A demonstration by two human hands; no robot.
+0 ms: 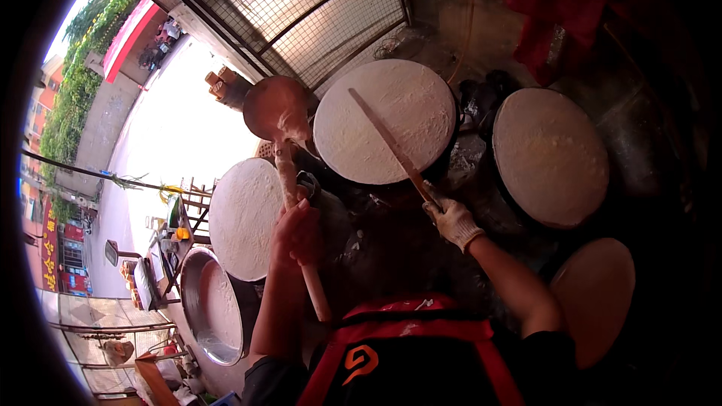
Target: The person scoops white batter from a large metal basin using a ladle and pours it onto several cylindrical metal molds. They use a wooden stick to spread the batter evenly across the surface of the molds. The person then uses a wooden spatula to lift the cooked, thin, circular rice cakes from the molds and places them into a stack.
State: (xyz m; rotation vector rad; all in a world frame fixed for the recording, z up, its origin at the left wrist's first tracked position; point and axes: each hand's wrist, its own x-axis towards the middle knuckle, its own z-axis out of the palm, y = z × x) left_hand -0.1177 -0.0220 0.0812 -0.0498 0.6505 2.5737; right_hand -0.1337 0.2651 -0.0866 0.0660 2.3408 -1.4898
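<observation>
My left hand is bare and grips a long wooden handle. The handle leads up to a reddish-brown round pan or ladle with pale residue on it. My right hand, in a white knit glove, holds a long flat scraper. Its blade lies across a round griddle coated with a pale, rough layer; whether it presses on the layer I cannot tell. A second coated griddle stands beside my left hand, and another is to the right of my right hand.
A further round coated griddle sits by my right elbow. At lower left is a large metal basin with pale batter-like contents. A wire-mesh panel rises behind the griddles. A cluttered side table stands at the left, before a bright street.
</observation>
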